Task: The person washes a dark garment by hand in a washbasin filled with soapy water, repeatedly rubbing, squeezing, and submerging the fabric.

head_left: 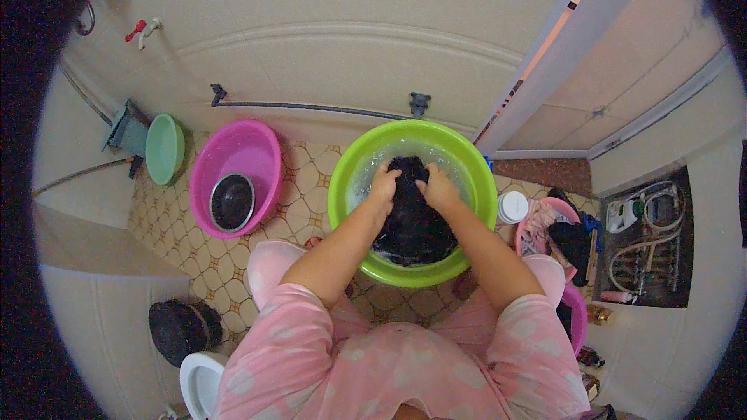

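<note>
In front of me on the tiled floor stands a large lime-green plastic basin point(344, 181) holding sudsy water point(365, 172). A black wet cloth item point(415, 227) lies in it, spread from the middle towards my side. My left hand point(385, 185) grips its left edge near the far end, and my right hand point(436, 188) grips the opposite edge. Both thumbs lie on top of the fabric, while some of the other fingers are hidden. The exact kind of garment cannot be made out.
At left are a pink basin point(265, 181) containing a metal-rimmed dark bowl point(232, 202), and a mint-green basin point(164, 149). At right, a white lidded tub point(513, 207) stands beside a pink basin of clothes point(563, 205). A dark pipe point(315, 107) runs along the wall.
</note>
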Demonstrator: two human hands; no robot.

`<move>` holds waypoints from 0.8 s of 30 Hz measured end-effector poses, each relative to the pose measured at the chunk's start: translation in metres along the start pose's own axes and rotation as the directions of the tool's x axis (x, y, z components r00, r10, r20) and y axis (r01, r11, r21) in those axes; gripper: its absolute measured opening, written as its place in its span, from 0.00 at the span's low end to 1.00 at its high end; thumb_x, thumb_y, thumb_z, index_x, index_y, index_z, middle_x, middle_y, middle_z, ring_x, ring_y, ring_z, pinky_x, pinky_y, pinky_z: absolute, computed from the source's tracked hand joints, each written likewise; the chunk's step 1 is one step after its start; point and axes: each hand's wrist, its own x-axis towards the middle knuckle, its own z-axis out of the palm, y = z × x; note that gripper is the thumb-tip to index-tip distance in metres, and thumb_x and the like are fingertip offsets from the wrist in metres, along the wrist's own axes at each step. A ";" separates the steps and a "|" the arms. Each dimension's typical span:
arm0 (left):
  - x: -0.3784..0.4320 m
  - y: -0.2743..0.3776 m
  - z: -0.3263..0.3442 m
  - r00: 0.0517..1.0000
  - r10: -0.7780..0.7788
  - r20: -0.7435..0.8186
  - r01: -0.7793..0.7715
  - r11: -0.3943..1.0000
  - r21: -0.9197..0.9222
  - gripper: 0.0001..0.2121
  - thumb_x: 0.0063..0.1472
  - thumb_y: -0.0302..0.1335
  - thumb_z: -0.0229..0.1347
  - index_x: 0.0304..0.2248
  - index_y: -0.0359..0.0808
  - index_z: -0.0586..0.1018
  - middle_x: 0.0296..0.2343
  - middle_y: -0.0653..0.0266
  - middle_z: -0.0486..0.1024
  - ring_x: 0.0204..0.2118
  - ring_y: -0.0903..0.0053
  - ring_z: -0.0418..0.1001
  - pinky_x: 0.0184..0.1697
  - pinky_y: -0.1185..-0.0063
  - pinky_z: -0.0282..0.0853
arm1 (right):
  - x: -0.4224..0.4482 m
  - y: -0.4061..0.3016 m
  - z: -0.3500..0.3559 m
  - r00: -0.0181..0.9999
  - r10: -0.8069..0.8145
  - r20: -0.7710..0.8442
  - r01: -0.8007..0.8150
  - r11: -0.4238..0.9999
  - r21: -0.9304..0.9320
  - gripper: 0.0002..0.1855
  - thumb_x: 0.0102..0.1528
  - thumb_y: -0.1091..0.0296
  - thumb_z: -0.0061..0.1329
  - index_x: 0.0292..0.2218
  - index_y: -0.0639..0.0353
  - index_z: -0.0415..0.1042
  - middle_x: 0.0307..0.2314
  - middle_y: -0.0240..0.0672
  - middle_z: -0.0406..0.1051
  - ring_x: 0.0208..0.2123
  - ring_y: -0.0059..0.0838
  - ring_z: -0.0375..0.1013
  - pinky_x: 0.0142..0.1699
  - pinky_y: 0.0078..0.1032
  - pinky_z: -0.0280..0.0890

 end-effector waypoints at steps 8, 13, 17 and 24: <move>0.036 -0.032 -0.013 0.986 0.150 -0.076 -0.155 0.985 -0.070 0.18 0.52 0.23 0.40 0.44 0.38 0.65 0.36 0.58 0.68 0.33 0.69 0.68 0.38 0.74 0.65 | 0.017 0.028 0.027 0.998 0.061 0.027 -0.064 0.989 0.132 0.18 0.46 0.66 0.44 0.40 0.61 0.63 0.35 0.52 0.65 0.39 0.48 0.64 0.44 0.35 0.58; 0.014 -0.009 -0.005 0.993 -0.103 -0.055 0.087 0.968 -0.237 0.17 0.53 0.36 0.46 0.40 0.36 0.69 0.33 0.60 0.70 0.33 0.70 0.68 0.39 0.72 0.64 | 0.001 -0.014 0.020 0.993 0.102 0.059 -0.117 0.903 0.413 0.26 0.44 0.56 0.47 0.41 0.63 0.63 0.36 0.51 0.66 0.38 0.49 0.65 0.44 0.34 0.59; -0.001 0.008 -0.015 0.953 -0.208 0.222 0.263 0.930 -0.258 0.21 0.49 0.45 0.51 0.37 0.38 0.69 0.26 0.62 0.71 0.29 0.71 0.69 0.33 0.74 0.66 | -0.036 -0.055 -0.009 0.986 -0.167 -0.003 0.147 0.859 0.490 0.17 0.45 0.56 0.47 0.30 0.63 0.65 0.28 0.49 0.67 0.30 0.46 0.68 0.35 0.34 0.61; -0.017 0.005 0.007 0.971 -0.070 0.228 0.160 0.901 -0.404 0.12 0.52 0.42 0.50 0.27 0.42 0.69 0.20 0.68 0.67 0.24 0.79 0.66 0.28 0.79 0.64 | -0.045 -0.061 -0.023 0.934 -0.346 -0.087 0.357 0.909 0.214 0.16 0.49 0.57 0.39 0.24 0.62 0.65 0.23 0.46 0.67 0.26 0.48 0.67 0.30 0.40 0.62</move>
